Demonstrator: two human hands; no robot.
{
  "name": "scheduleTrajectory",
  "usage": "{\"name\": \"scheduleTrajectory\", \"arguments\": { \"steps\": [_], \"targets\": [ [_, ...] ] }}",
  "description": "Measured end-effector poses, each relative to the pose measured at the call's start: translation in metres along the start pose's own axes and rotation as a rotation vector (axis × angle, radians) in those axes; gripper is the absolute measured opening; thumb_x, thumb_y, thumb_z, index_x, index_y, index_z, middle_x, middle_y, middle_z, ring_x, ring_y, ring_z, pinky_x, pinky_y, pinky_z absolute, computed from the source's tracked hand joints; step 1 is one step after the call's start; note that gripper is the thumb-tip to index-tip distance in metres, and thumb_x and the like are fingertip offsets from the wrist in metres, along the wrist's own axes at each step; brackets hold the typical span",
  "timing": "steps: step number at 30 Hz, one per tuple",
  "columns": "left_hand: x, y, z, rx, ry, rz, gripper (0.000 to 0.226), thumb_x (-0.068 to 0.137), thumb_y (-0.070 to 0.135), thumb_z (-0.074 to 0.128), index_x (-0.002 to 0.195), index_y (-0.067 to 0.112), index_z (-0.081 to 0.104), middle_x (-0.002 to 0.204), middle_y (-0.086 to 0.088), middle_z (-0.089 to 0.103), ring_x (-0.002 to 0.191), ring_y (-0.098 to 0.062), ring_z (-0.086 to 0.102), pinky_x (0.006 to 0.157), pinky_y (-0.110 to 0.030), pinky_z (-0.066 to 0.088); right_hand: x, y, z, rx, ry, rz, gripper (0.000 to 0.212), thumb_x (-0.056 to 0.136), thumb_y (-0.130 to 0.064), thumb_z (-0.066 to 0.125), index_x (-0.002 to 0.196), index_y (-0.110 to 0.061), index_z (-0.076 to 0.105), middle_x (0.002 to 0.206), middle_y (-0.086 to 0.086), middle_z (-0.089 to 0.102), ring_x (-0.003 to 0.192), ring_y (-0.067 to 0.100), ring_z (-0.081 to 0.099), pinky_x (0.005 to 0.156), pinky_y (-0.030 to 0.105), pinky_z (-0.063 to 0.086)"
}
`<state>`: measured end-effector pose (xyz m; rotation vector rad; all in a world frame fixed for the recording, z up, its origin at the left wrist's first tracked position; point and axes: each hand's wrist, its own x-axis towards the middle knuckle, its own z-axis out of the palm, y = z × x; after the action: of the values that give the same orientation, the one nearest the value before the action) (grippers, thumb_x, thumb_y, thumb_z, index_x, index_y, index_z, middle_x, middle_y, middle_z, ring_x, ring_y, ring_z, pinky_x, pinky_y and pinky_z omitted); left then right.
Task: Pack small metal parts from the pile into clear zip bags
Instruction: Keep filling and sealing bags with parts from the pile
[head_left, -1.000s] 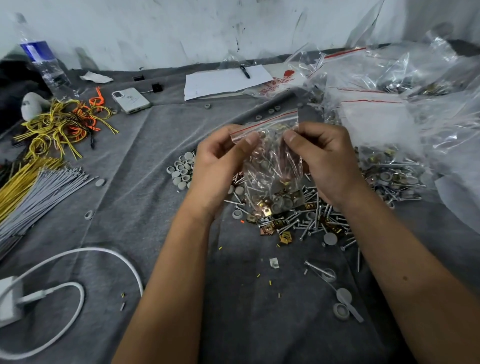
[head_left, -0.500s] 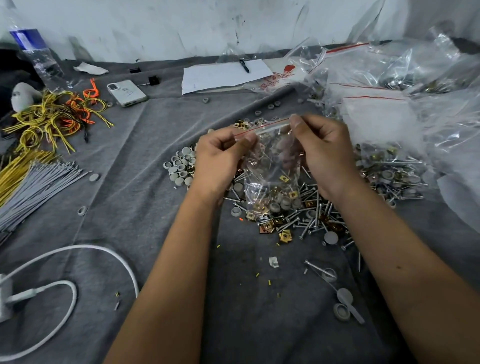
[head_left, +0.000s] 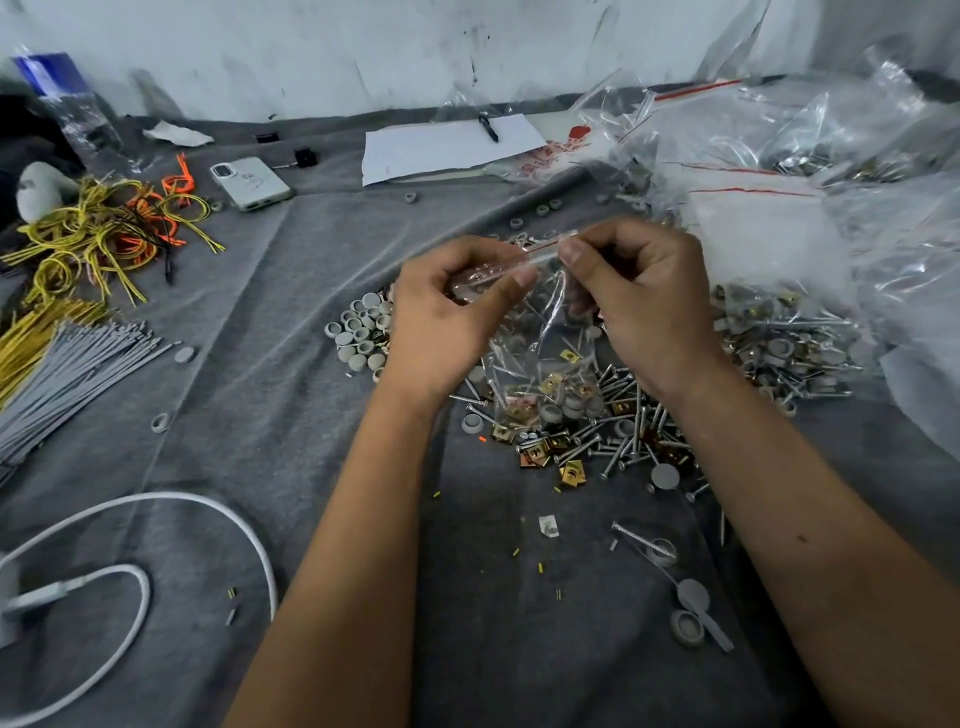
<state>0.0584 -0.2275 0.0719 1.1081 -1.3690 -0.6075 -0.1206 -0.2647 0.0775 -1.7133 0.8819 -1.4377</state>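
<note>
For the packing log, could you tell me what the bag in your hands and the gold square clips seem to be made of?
Bag: thin clear plastic film, glossy; it crinkles and parts show through it. Gold square clips: probably stamped sheet metal with a yellowish plating; shiny and flat-edged.

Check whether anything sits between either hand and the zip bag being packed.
Nothing visible does. The left hand and right hand both already pinch the top strip of the zip bag, which hangs over the pile of screws and clips.
</note>
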Motion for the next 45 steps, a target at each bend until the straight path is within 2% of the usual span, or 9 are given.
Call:
{"name": "scheduleTrajectory", "arguments": {
  "steps": [5,11,15,21,25,30,35,40,45],
  "targets": [
    [-0.0008,0.0001,0.0023,-0.037,-0.045,0.005,0.003,0.090,0.003,0.078,0.092,0.004,0.077,0.068,0.011,0.072,0.060,0.000,0.063,0.057,-0.014,0.047,-0.0017,-0.0018,0.0010,-0.027,-0.066,-0.005,0.009,0.099,-0.013,0.067,0.098,-0.005,0.072,0.071,-0.003,0.068,0.061,0.012,0.063,0.058,0.027,0.056],
    [-0.0014,0.0025,0.0034,-0.058,-0.038,0.009,0.004,0.089,0.002,0.078,0.091,0.005,0.077,0.071,0.009,0.074,0.061,-0.002,0.065,0.058,-0.016,0.049,-0.0024,-0.0037,0.0020,-0.057,-0.071,-0.031,0.002,0.096,-0.014,0.071,0.096,-0.015,0.072,0.082,-0.006,0.071,0.072,0.004,0.064,0.066,0.019,0.052],
    [-0.0014,0.0039,0.0070,-0.083,-0.030,0.006,0.004,0.088,0.002,0.079,0.089,0.005,0.077,0.075,0.006,0.074,0.066,-0.005,0.066,0.063,-0.020,0.050,-0.0027,-0.0050,0.0031,-0.094,-0.060,-0.050,0.006,0.096,-0.014,0.071,0.091,-0.018,0.072,0.078,-0.011,0.070,0.070,0.001,0.065,0.066,0.018,0.052],
    [-0.0025,0.0058,0.0081,-0.129,-0.021,-0.030,0.007,0.087,-0.002,0.078,0.085,0.004,0.075,0.070,0.008,0.071,0.064,-0.005,0.064,0.062,-0.020,0.049,-0.0053,-0.0056,0.0041,-0.075,-0.081,-0.041,0.006,0.097,-0.016,0.069,0.092,-0.016,0.072,0.075,-0.012,0.070,0.068,0.000,0.063,0.064,0.017,0.051],
    [-0.0029,0.0071,0.0082,-0.137,-0.021,-0.037,0.010,0.086,-0.004,0.078,0.083,0.005,0.074,0.071,0.005,0.072,0.066,-0.010,0.065,0.064,-0.025,0.052,-0.0054,-0.0064,0.0036,-0.088,-0.100,-0.041,0.004,0.096,-0.015,0.071,0.095,-0.013,0.073,0.085,0.001,0.074,0.077,0.009,0.067,0.070,0.024,0.055],
    [-0.0030,0.0083,0.0080,-0.134,-0.038,-0.046,0.006,0.085,-0.004,0.078,0.085,-0.001,0.074,0.070,0.001,0.071,0.065,-0.012,0.064,0.065,-0.027,0.051,-0.0057,-0.0064,0.0025,-0.136,-0.109,-0.051,0.009,0.096,-0.014,0.071,0.096,-0.005,0.073,0.088,0.009,0.073,0.082,0.026,0.070,0.073,0.042,0.061],
    [-0.0041,0.0092,0.0087,-0.103,-0.056,-0.042,0.004,0.086,0.007,0.077,0.085,0.006,0.073,0.076,-0.005,0.071,0.070,-0.020,0.065,0.068,-0.037,0.054,-0.0061,-0.0077,0.0028,-0.119,-0.100,-0.060,0.003,0.095,-0.012,0.072,0.093,-0.011,0.073,0.085,0.005,0.073,0.080,0.023,0.070,0.072,0.039,0.061],
    [-0.0042,0.0088,0.0092,-0.121,-0.053,-0.048,0.009,0.086,0.000,0.077,0.083,0.007,0.072,0.074,-0.003,0.070,0.068,-0.016,0.063,0.066,-0.030,0.051,-0.0052,-0.0045,0.0019,-0.113,-0.112,-0.030,0.007,0.096,-0.012,0.071,0.097,-0.007,0.076,0.089,0.004,0.075,0.085,0.021,0.072,0.080,0.046,0.061],
    [-0.0043,0.0087,0.0096,-0.082,-0.053,-0.031,0.013,0.084,0.003,0.079,0.079,0.013,0.073,0.070,0.007,0.070,0.065,-0.010,0.062,0.063,-0.024,0.050,-0.0067,-0.0034,0.0018,-0.128,-0.083,-0.034,0.008,0.096,-0.014,0.071,0.099,-0.009,0.077,0.087,0.001,0.075,0.082,0.016,0.073,0.077,0.041,0.062]
  ]
}}
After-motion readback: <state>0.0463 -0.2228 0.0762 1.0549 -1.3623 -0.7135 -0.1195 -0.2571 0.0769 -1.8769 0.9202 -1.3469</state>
